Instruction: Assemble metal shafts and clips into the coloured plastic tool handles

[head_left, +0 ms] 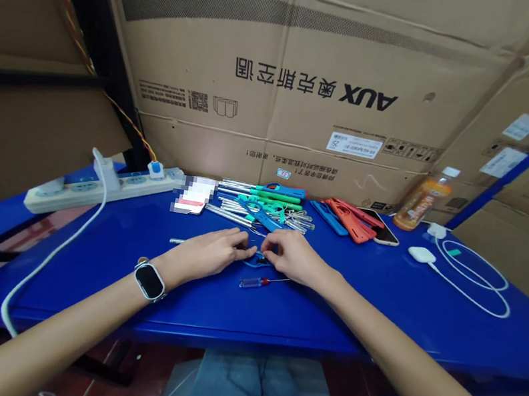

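My left hand [214, 254] and my right hand [292, 257] rest close together on the blue table [377, 311], fingers curled and pinched over a small blue piece [256, 263] lying between them. What exactly each pinch holds is mostly hidden. A metal blade tip [177, 241] pokes out to the left of my left hand. A small screwdriver with a clear handle [258, 282] lies just in front of my hands. A watch [149, 280] is on my left wrist.
Behind my hands lies a heap of green, blue and red scissor parts and metal blades [268, 205]. A power strip [104, 188] with white cable is at left. A phone [383, 231], orange bottle [423, 201] and white charger cable [474, 280] are at right. Cardboard boxes [289, 80] wall the back.
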### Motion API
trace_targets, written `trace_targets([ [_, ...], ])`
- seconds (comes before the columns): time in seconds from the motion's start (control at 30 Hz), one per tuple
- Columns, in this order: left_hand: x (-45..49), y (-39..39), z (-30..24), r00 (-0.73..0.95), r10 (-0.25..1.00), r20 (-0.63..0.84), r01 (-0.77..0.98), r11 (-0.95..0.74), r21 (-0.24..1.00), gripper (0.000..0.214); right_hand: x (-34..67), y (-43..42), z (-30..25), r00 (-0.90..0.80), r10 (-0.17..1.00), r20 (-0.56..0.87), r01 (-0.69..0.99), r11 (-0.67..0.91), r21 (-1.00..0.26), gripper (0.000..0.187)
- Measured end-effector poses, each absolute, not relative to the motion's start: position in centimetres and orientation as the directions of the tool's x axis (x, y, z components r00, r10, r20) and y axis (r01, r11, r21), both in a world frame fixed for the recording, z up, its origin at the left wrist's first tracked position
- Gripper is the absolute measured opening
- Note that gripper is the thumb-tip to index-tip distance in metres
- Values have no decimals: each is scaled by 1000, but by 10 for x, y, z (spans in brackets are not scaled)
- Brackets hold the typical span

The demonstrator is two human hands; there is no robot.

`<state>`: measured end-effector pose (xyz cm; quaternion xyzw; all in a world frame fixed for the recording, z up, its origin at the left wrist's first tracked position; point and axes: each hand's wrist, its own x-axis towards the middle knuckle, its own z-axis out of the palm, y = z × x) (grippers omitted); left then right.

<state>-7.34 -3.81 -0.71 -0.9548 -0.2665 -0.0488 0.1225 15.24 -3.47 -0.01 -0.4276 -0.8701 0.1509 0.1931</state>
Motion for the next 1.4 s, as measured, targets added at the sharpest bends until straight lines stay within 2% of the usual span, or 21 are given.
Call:
trace_targets([
  [0.1,-74,-38,-9,857,488,167,514,-830,-214,38,157,-42,1,-606,761,234,674,646,-357,20],
  [0.4,-75,-41,-6,837,514,187,540,-831,-135,24,150,-59,14,-648,754,107,747,657,-100,20],
  [0.6,-76,-45,-5,822,516,241,543,-838,-55,27,149,-63,14,-670,737,89,741,671,20,23],
  [1.17,-77,-44,-9,828,508,239,541,-835,-99,23,153,-67,12,-687,721,95,725,688,23,27],
  [1.4,-75,-45,-9,837,505,211,542,-818,-190,27,149,-67,13,-674,733,93,738,674,33,24],
])
